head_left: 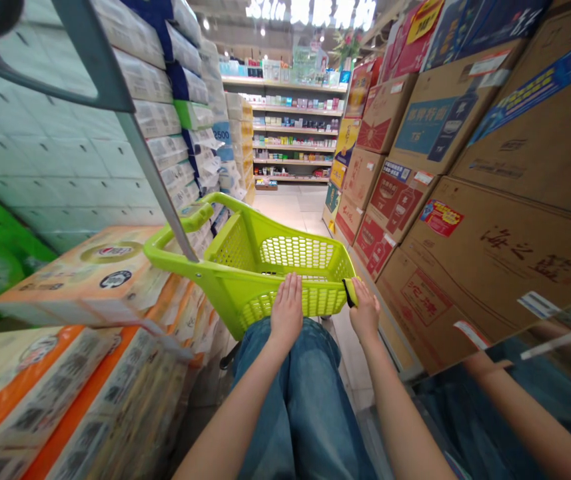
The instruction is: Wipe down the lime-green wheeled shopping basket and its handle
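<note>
A lime-green plastic shopping basket cart (265,283) stands just in front of my knees, tilted across the aisle, with its grey pull handle (158,183) rising to the upper left. No goods show inside it. My left hand (288,305) lies flat against the near rim, its fingers stretched out and held side by side. At the basket's right corner, my right hand (364,307) is closed around a yellow cloth with a black edge (350,291), which touches the rim.
Stacked tissue packs (115,253) line the left side. Tall cardboard boxes (505,247) wall the right, above a reflective panel (525,400). Shelves of small goods (295,127) stand at the aisle's far end, beyond the pale tiled floor (295,203).
</note>
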The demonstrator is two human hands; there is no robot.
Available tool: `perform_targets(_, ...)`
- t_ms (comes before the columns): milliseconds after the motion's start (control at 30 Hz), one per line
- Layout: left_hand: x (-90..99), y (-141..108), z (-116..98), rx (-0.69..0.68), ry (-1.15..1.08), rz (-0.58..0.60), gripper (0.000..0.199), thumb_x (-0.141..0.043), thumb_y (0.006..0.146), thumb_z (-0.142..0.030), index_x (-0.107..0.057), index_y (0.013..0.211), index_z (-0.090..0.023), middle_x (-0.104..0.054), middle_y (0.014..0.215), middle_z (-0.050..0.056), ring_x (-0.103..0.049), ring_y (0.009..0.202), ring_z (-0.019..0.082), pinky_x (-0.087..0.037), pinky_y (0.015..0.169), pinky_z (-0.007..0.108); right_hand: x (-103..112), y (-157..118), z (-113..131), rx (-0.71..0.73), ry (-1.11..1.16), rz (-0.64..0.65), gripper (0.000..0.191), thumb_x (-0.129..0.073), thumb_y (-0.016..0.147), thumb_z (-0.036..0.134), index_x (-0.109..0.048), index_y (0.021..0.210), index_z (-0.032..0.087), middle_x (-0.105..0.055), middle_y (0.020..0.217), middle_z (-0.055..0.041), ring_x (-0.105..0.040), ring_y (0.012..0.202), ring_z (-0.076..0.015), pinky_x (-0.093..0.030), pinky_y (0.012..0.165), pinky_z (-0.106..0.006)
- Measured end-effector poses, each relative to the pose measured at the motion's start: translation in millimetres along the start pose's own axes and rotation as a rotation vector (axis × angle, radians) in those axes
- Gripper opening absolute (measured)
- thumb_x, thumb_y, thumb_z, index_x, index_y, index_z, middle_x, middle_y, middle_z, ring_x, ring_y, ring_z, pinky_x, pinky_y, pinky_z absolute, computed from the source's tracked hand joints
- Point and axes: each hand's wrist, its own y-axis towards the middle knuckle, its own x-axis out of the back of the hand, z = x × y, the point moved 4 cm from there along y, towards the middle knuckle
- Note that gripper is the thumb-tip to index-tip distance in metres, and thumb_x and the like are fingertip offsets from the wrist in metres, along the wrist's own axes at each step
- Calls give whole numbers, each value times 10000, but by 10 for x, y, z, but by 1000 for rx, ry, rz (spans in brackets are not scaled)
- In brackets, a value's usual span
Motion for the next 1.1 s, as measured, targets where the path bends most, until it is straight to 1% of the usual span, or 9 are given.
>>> perform_targets(67,-1,2,-3,6,5,-3,740,-443,823,-84,-259,1537,-24,-288,1620,169,-204,1523,259,-230,1243,419,-4,-2,74,-56,-35,-8,798,-375,716,11,-443,1483,222,-466,1538,-50,-358,1458,-200,-239,1178,-472)
perform_targets(133,-3,5,-4,11,9,-8,729,-440,829,-83,-266,1534,-20,-288,1619,169,-211,1521,262,-236,1241,417,-39,-36,276,-72,-86,-5,781,-369,739,6,-430,1492,206,-451,1548,-62,-345,1464,-216,-235,1174,-482)
perform_targets(300,-23,0,25,8,44,-8,694,-421,848,-80,-286,1526,-19,-319,1605,179,-224,1517,260,-261,1235,428,-238,-198,1059,170,-124,114,773,-404,746,-1,-423,1493,197,-417,1570,-62,-299,1485,-204,-208,1189,-452)
perform_targets(400,-17,-9,48,2,63,-6,654,-393,872,-85,-310,1518,-29,-345,1592,184,-230,1516,248,-273,1232,431,-296,-262,1280,237,-94,131,714,-402,795,26,-427,1487,201,-412,1574,-61,-295,1485,-194,-226,1183,-448)
perform_targets(500,6,-15,52,9,56,-1,678,-408,854,-81,-303,1523,-38,-348,1593,174,-223,1517,255,-260,1235,430,-288,-270,1214,265,-78,132,743,-379,790,6,-406,1496,236,-420,1569,-39,-304,1482,-169,-214,1187,-465)
perform_targets(667,30,-10,19,13,22,20,772,-455,797,-79,-247,1538,-27,-305,1611,183,-194,1525,259,-237,1240,429,-207,-218,837,316,-89,107,824,-399,731,-26,-392,1505,257,-448,1552,-36,-312,1479,-167,-214,1186,-459)
perform_targets(933,14,-4,-11,9,16,5,765,-460,806,-88,-244,1537,-21,-295,1614,185,-196,1525,264,-231,1241,429,0,-73,99,93,-82,27,869,-393,682,-1,-400,1503,281,-458,1547,-19,-363,1453,-165,-295,1155,-421)
perform_targets(1033,9,-4,-14,6,12,-5,759,-454,810,-84,-247,1537,-26,-308,1610,183,-199,1524,262,-236,1240,434,22,-58,70,13,-110,33,844,-392,695,5,-407,1503,250,-453,1550,-30,-355,1459,-192,-281,1162,-447)
perform_targets(1100,5,-2,-16,11,14,-8,748,-450,816,-82,-253,1535,-20,-311,1608,184,-205,1522,265,-240,1239,433,6,-66,177,-20,-137,27,805,-391,724,5,-415,1499,221,-443,1555,-54,-347,1463,-219,-267,1164,-467)
